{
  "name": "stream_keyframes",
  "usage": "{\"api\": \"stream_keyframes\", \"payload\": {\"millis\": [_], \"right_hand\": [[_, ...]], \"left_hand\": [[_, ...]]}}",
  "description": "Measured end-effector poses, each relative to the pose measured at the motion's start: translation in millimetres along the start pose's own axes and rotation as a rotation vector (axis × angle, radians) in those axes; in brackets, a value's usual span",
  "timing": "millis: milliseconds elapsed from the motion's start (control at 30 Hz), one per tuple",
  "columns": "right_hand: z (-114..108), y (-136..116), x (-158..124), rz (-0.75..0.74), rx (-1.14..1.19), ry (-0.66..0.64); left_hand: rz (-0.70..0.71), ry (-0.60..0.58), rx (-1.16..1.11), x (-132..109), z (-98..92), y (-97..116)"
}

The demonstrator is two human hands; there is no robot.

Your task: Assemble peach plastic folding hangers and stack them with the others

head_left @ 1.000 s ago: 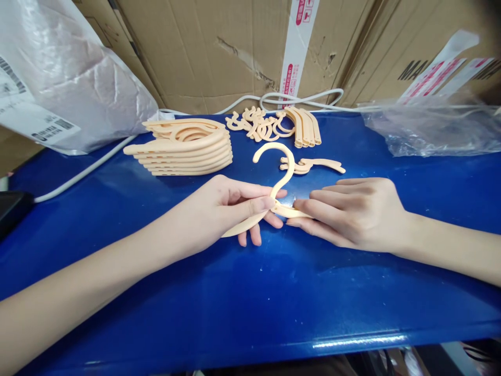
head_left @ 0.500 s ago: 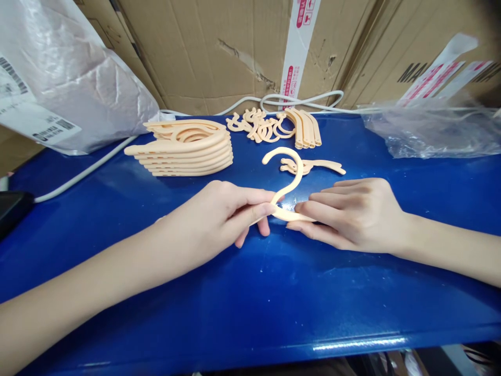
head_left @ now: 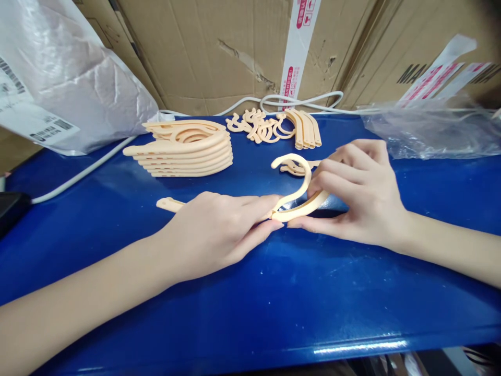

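Note:
A cream plastic hanger (head_left: 306,183) with a curved hook is held between my two hands above the blue table. My left hand (head_left: 223,227) pinches it at the base of the hook, and one straight arm end pokes out behind that hand at the left. Around the curved right arm of the hanger, my right hand (head_left: 358,190) is closed, with the thumb below and the fingers above; its far end is hidden by the fingers. Just behind lies another cream hanger piece (head_left: 290,168), partly covered by the hook and my right hand.
A stack of cream hangers (head_left: 183,151) lies at the back left. Loose hooks (head_left: 258,125) and a row of curved arms (head_left: 307,128) sit behind. A wrapped parcel (head_left: 86,78), clear plastic bag (head_left: 426,130), white cable (head_left: 86,175) and cardboard boxes (head_left: 219,73) border the blue table (head_left: 270,303).
My right hand has risen and arched, tilting the hanger's right arm upward. The hook has shifted slightly right. My left hand has rolled over, and the left arm end now shows behind it.

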State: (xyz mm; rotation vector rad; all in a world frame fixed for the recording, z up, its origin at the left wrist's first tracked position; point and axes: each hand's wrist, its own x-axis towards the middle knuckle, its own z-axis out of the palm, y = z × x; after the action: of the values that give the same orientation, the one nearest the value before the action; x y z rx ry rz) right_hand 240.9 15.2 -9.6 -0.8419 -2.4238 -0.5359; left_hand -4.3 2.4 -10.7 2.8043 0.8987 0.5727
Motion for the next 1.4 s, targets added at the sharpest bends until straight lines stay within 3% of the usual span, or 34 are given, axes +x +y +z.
{"api": "stream_keyframes", "payload": {"millis": [167, 333, 500, 667, 800, 933, 1200, 1400], "right_hand": [[0, 0, 1, 0.100, 0.061, 0.101], [-5, -2, -1, 0.078, -0.040, 0.194], [-6, -1, 0, -0.086, 0.183, 0.026], [-4, 0, 3, 0.173, 0.373, 0.014], [3, 10, 1, 0.494, 0.513, 0.057], [14, 23, 1, 0.635, 0.659, 0.115], [23, 30, 4, 0.728, 0.720, -0.028], [22, 29, 2, 0.633, 0.691, -0.062]], "left_hand": [[0.044, 0.053, 0.051, 2, -3.7, 2], [0.049, 0.055, 0.058, 2, -2.9, 3], [0.114, 0.110, 0.158, 0, 2.6, 8], [0.253, 0.207, 0.251, 2, 3.7, 11], [0.253, 0.143, 0.330, 6, 1.1, 5], [0.243, 0.110, 0.300, 7, 0.3, 1], [0.221, 0.000, 0.150, 8, -0.7, 0], [0.214, -0.038, 0.074, 10, -1.3, -4]]}}
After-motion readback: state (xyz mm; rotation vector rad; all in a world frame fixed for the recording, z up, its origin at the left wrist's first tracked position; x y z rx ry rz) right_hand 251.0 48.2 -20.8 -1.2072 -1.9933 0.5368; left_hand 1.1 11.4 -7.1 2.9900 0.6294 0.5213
